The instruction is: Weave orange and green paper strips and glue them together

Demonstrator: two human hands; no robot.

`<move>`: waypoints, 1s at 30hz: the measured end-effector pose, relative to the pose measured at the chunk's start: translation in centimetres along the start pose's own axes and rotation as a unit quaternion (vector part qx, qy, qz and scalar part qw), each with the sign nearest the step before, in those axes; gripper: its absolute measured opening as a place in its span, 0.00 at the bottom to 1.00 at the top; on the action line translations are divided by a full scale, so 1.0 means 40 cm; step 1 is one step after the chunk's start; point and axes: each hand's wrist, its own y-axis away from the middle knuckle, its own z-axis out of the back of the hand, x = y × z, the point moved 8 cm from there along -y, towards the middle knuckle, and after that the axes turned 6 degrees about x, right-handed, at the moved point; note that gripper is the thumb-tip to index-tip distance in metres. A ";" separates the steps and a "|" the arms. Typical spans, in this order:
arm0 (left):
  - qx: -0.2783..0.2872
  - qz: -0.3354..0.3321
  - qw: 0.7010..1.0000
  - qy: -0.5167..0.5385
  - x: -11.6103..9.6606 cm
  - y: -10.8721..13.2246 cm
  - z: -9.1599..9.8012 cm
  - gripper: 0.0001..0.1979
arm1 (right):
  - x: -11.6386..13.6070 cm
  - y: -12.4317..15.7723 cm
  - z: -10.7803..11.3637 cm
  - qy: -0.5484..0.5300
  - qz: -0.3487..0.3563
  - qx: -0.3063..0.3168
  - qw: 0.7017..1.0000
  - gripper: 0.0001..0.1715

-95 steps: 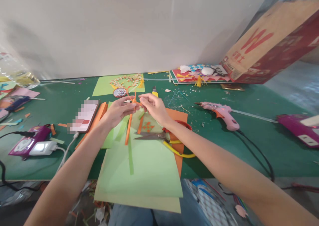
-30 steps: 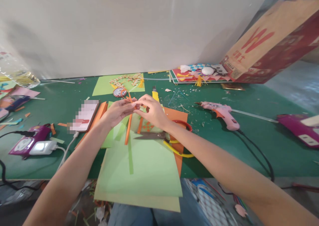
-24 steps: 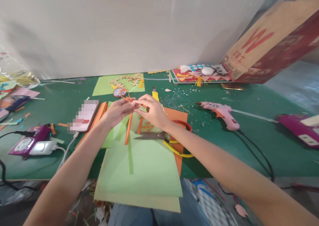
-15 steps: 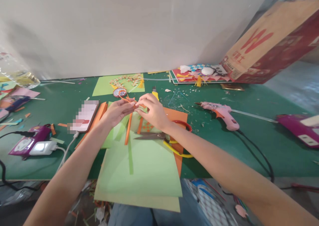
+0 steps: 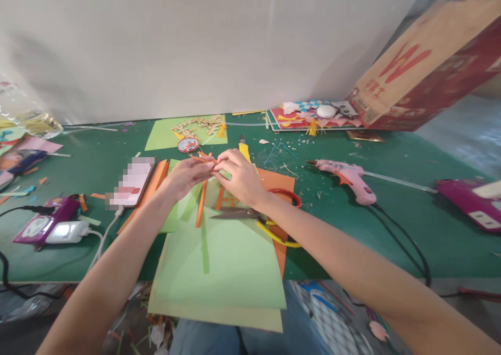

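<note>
Both hands meet over the middle of the table, fingertips together on a thin orange paper strip (image 5: 202, 157). My left hand (image 5: 187, 176) pinches it from the left, and my right hand (image 5: 239, 176) closes on it from the right. The fingers hide most of the piece; loose curls of orange stick out above them. Just below lie another orange strip (image 5: 201, 204) and light green paper sheets (image 5: 219, 266). Scissors with red and yellow handles (image 5: 250, 213) rest on the sheets under my right wrist. A yellow utility knife (image 5: 243, 150) lies behind my right hand.
A pink glue gun (image 5: 348, 177) lies to the right, its cord trailing down. On the left are a phone (image 5: 136, 182) on a cable and a purple power strip (image 5: 50, 219). A woven paper piece (image 5: 195, 128) is at the back; a paper bag (image 5: 422, 68) stands right.
My fingers have shifted slightly around the orange strip, the right hand's fingertips drawing closer together. Everything else stays where it was.
</note>
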 end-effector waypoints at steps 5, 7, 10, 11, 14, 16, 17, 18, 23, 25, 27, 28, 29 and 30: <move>0.012 0.000 1.000 -0.011 -0.003 0.001 -0.006 0.08 | 0.008 0.000 0.000 0.016 0.008 0.011 1.000 0.09; 0.009 -0.002 1.000 -0.017 -0.005 0.002 -0.005 0.07 | 0.008 -0.001 -0.002 0.009 0.002 0.020 1.000 0.10; -0.003 -0.009 1.000 -0.025 -0.006 0.002 0.001 0.08 | -0.006 -0.005 -0.002 -0.054 -0.033 0.014 0.998 0.07; -0.008 -0.011 1.000 -0.026 -0.006 0.002 0.004 0.08 | -0.019 -0.007 0.001 -0.089 -0.057 0.005 0.994 0.08; -0.003 -0.010 1.000 -0.029 -0.001 -0.001 0.006 0.09 | -0.072 -0.007 0.009 -0.202 -0.152 -0.037 0.967 0.11; 0.020 -0.003 0.999 -0.031 0.003 0.000 -0.003 0.09 | -0.114 -0.001 0.002 -0.285 -0.226 -0.047 0.930 0.12; 0.036 0.002 0.999 -0.031 0.006 0.001 -0.008 0.09 | -0.132 0.002 -0.008 -0.336 -0.258 -0.040 0.905 0.12; 0.055 0.009 0.998 -0.033 0.008 0.004 -0.016 0.10 | -0.143 0.005 -0.023 -0.390 -0.282 -0.022 0.876 0.13; 0.188 0.050 0.980 -0.048 0.020 0.029 -0.065 0.15 | -0.086 0.007 -0.101 -0.566 -0.241 0.207 0.761 0.18; 0.232 0.061 0.970 -0.051 0.020 0.039 -0.080 0.15 | -0.050 0.016 -0.111 -0.574 -0.204 0.286 0.739 0.18; 0.260 0.069 0.961 -0.058 0.019 0.046 -0.088 0.14 | -0.027 0.021 -0.110 -0.584 -0.183 0.318 0.724 0.20; 0.269 0.071 0.959 -0.061 0.019 0.048 -0.091 0.14 | -0.021 0.022 -0.107 -0.592 -0.179 0.322 0.717 0.22; 0.274 0.072 0.957 -0.064 0.018 0.049 -0.092 0.13 | -0.017 0.022 -0.104 -0.599 -0.178 0.323 0.711 0.24; 0.277 0.072 0.956 -0.066 0.017 0.049 -0.093 0.13 | -0.015 0.022 -0.101 -0.606 -0.179 0.322 0.705 0.25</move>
